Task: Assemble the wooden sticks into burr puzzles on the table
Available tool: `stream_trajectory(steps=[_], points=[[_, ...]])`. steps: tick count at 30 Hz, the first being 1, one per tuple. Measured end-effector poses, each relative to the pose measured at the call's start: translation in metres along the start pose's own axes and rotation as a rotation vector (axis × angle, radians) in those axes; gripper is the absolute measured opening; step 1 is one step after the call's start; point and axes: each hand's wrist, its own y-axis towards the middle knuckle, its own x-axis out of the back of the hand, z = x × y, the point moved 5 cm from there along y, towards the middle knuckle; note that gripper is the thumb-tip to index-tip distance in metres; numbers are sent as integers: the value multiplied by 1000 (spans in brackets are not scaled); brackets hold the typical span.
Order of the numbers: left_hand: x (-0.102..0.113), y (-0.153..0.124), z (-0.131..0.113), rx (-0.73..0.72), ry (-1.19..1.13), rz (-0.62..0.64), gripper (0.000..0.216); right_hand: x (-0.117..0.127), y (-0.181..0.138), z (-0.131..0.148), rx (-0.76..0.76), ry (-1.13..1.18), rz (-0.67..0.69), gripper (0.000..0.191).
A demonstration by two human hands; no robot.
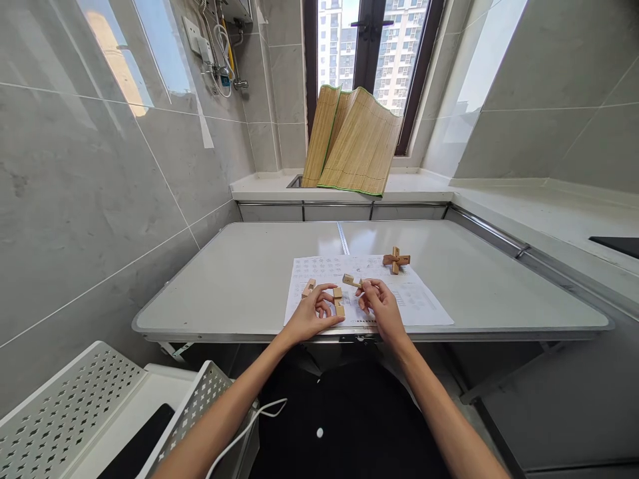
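Hands on wooden puzzle pieces over a printed sheet

Surface: pale grey-white table (239, 279) with a metal edge and a seam running down its middle, set against a grey tiled wall on the left. A printed paper sheet (414, 299) lies near the front edge, covered in small diagrams too fine to read.

Left hand (312, 313) rests on the sheet, fingers curled around a notched wooden block (339, 301) standing at its fingertips; grip closed on it. A second loose wooden piece (308, 288) lies just beside the hand, at the sheet's left edge.

Right hand (382, 306) is raised slightly, thumb and forefinger pinched on a short wooden bar (351, 281) that points left toward the other hand. The hands are near each other, not touching.

An assembled wooden cross puzzle (396, 260) sits at the sheet's far edge, well apart from both hands.

Room: counter behind the table carries a rolled bamboo mat (354, 143) leaning against a dark-framed window (372, 40); tower blocks show outside. Perforated white shelf (64, 412) stands at lower left, and a white cable (249, 426) crosses the lap.
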Motion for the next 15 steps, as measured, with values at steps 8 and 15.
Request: stream_trajectory(steps=[8, 15], points=[[-1, 0, 2, -23, 26, -12, 70, 1, 3, -7, -12, -18, -28, 42], [-2, -1, 0, -27, 52, -19, 68, 2, 3, -7, -19, -24, -38, 41]])
